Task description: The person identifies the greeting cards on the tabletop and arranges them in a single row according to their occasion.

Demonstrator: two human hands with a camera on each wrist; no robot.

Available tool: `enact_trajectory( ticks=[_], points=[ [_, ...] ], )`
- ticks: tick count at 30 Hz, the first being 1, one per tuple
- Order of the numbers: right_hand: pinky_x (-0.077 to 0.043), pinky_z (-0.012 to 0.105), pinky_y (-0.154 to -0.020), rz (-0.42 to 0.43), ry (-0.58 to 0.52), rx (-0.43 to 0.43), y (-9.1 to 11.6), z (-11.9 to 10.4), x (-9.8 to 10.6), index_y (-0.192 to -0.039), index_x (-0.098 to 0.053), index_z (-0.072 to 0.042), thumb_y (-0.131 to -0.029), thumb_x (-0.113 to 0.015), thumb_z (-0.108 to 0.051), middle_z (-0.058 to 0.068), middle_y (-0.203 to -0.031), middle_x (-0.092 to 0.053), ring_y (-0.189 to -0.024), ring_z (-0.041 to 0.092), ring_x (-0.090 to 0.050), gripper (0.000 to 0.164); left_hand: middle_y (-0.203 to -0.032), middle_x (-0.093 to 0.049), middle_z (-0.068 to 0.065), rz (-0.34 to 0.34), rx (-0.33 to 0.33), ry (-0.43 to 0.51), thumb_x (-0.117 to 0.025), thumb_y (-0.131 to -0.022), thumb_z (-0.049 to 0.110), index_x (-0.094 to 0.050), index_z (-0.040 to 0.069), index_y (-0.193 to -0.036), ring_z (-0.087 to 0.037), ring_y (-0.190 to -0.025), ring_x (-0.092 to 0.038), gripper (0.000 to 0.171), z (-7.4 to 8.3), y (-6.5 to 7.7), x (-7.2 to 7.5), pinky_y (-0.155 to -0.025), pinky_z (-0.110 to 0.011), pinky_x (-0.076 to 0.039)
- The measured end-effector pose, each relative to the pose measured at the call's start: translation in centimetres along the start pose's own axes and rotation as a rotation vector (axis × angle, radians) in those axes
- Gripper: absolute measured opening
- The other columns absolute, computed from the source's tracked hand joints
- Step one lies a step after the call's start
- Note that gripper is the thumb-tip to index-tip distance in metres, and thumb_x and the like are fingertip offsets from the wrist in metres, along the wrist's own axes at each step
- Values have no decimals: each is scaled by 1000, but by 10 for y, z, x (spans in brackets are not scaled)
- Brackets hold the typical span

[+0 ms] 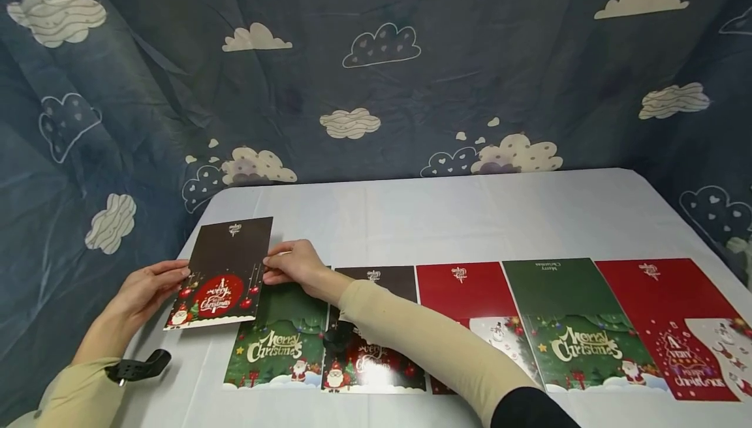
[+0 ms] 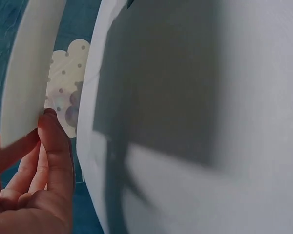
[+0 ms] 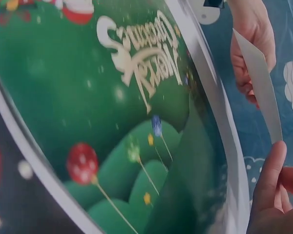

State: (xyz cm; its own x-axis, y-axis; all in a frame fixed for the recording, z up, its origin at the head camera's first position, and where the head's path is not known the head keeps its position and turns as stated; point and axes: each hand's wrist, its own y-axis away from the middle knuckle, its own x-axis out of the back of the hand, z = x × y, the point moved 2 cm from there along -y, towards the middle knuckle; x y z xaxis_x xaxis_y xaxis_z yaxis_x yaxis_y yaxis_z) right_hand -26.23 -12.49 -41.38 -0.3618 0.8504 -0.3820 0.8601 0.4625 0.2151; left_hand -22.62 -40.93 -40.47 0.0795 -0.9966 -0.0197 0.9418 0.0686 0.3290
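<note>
A dark Christmas card (image 1: pixel 223 252) with a red round emblem is held up over the left end of the table. Fingers and thumb of my left hand (image 1: pixel 141 292) pinch its left edge, and my right hand (image 1: pixel 298 265) pinches the opposite edge. In the left wrist view the card's pale back (image 2: pixel 29 73) stands raised, its shadow falling on the white cloth. From the right wrist, the card (image 3: pixel 261 80) shows nearly edge-on between both hands. Beneath my right hand lies a green Merry Christmas card (image 1: pixel 276 350), partly covered by the raised card.
Further right in the row lie another dark card (image 1: pixel 390 278), a red card (image 1: pixel 461 291), a second green card (image 1: pixel 581 330) and a red card (image 1: pixel 640 294). My right sleeve (image 1: pixel 423 333) crosses over some of them. A cloud-patterned curtain (image 1: pixel 376 95) hangs behind the white table (image 1: pixel 435 213).
</note>
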Motion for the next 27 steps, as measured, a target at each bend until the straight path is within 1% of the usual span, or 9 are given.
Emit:
enact_trajectory(
  ticks=[2, 6, 10, 15, 18, 21, 24, 27],
  points=[
    [-57, 30, -56, 27, 14, 25, -3, -1, 1, -101, -59, 9, -86, -60, 7, 18, -71, -65, -49, 15, -61, 16, -84, -67, 7, 8, -5, 19, -65, -86, 2, -73, 21, -84, -6, -74, -62, 22, -1, -4, -1, -65, -20, -54],
    [-57, 33, -58, 67, 45, 72, -9, -6, 3, -98, -60, 7, -85, -61, 6, 19, -71, -65, -49, 15, -61, 14, -84, -67, 6, 7, -26, 32, -66, -85, 0, -74, 19, -84, -6, -73, -62, 21, -2, -11, -3, -64, -19, -54],
    [-57, 36, -60, 88, 57, 76, -12, -9, 6, -98, -61, 7, -84, -61, 8, 21, -70, -65, -49, 16, -61, 15, -85, -66, 6, -3, -23, 47, -65, -86, 0, -75, 19, -84, -6, -73, -61, 21, -3, -18, -4, -64, -19, -54],
    [-57, 35, -60, 110, 67, 82, -15, -10, 11, -100, -62, 9, -82, -59, 11, 27, -73, -65, -49, 16, -60, 19, -87, -66, 7, -17, -27, 52, -63, -87, 1, -75, 18, -87, -5, -75, -61, 21, -2, -26, -7, -65, -19, -54],
    [-57, 39, -64, 120, 73, 86, -19, -11, 13, -101, -61, 10, -82, -59, 11, 32, -80, -64, -49, 17, -60, 20, -88, -66, 7, -20, -35, 35, -63, -88, 2, -75, 18, -89, -5, -75, -61, 20, 2, -31, -9, -65, -19, -54],
    [-55, 45, -70, 134, 80, 89, -24, -13, 14, -101, -62, 10, -81, -60, 11, 33, -84, -63, -53, 22, -63, 20, -88, -67, 7, -28, -45, 20, -62, -89, 2, -74, 18, -91, -6, -76, -62, 21, 7, -34, -8, -66, -19, -54],
    [-54, 46, -72, 158, 76, 93, -31, -15, 14, -99, -63, 10, -81, -61, 11, 32, -83, -64, -54, 23, -63, 18, -87, -68, 6, -30, -30, -1, -61, -89, 3, -75, 19, -90, -8, -76, -62, 21, 14, -38, -7, -66, -21, -55],
    [-55, 46, -71, 177, 79, 103, -38, -18, 14, -98, -64, 9, -81, -62, 10, 31, -81, -65, -51, 21, -62, 18, -86, -68, 6, -26, -12, -48, -59, -91, 4, -74, 21, -90, -9, -74, -62, 22, 19, -44, -7, -65, -23, -55]
  ],
)
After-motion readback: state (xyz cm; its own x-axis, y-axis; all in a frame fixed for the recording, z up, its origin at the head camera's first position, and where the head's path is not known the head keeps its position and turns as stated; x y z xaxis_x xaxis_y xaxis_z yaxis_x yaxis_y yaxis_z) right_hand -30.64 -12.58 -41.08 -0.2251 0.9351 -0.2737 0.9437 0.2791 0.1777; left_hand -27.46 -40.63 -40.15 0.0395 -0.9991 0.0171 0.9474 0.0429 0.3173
